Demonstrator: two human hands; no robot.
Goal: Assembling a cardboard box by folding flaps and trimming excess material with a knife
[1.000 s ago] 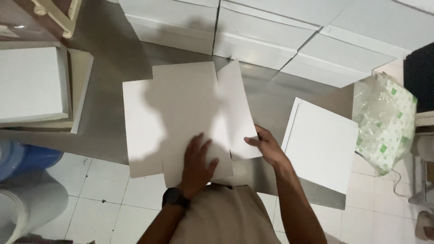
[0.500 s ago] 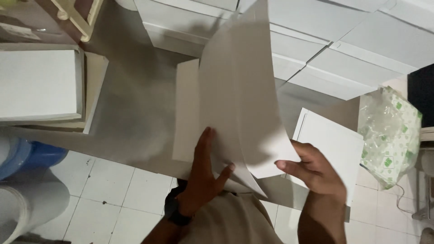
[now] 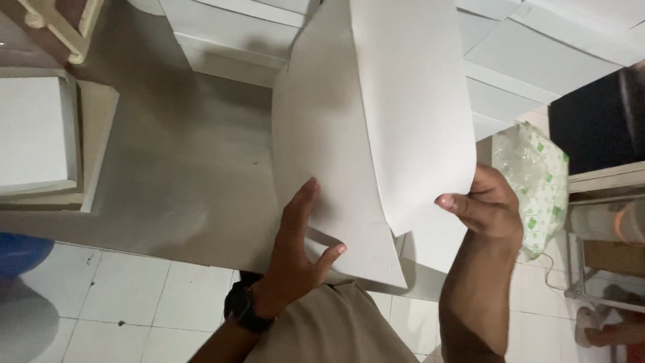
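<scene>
— What are the hands doing?
— The left hand (image 3: 295, 252), a black watch (image 3: 243, 310) on its wrist, presses flat and open on a white cardboard sheet (image 3: 336, 154). The right hand (image 3: 487, 205) pinches the sheet's folded flap.
— Where is the sheet?
— Raised above the grey table (image 3: 181, 175). White boxes (image 3: 531, 60) lie beyond.

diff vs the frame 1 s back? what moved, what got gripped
The white card sheet, flat on the grey table a second ago, has been lifted and folded upward. The right hand has gone from resting on the sheet's edge to pinching the raised flap. The left hand still presses on the sheet's lower part. The stack of white boxes at left and the green-printed bag lie as before.
</scene>
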